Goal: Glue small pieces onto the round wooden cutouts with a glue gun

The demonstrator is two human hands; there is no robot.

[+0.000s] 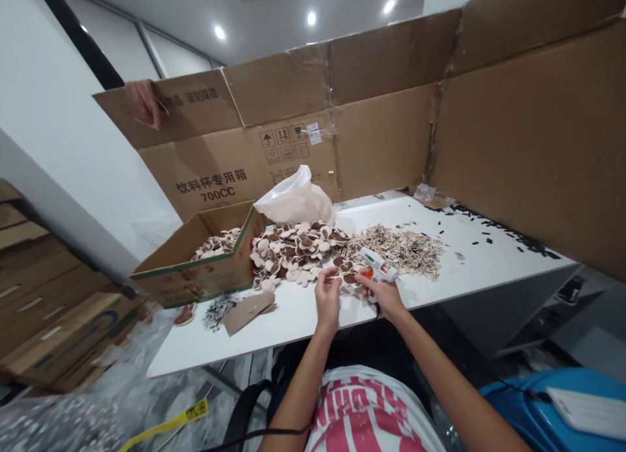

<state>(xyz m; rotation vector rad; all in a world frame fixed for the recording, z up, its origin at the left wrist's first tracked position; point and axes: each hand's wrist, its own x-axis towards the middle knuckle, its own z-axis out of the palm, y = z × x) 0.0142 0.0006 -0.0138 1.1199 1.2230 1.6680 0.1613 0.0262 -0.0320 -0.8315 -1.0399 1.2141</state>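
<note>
My left hand (328,301) is closed, its fingertips pinching the edge of a small brown and pale pink felt-like piece (347,270). My right hand (385,295) is wrapped round a white hot glue gun (375,261) with an orange trigger; its fingertips are close to the same piece. Just beyond my hands lies a heap of similar pale pink and brown pieces (293,246). Right of that heap spreads a pile of thin beige loops or strips (398,248), partly hidden by the glue gun.
An open carton (195,279) at left holds more pieces. Before it lie brown cardboard sheets (249,312) and small dark bits (218,310). A white plastic bag (296,201) sits behind the heap. Tall cardboard (386,139) walls the table; another person's hand (145,103) grips its top.
</note>
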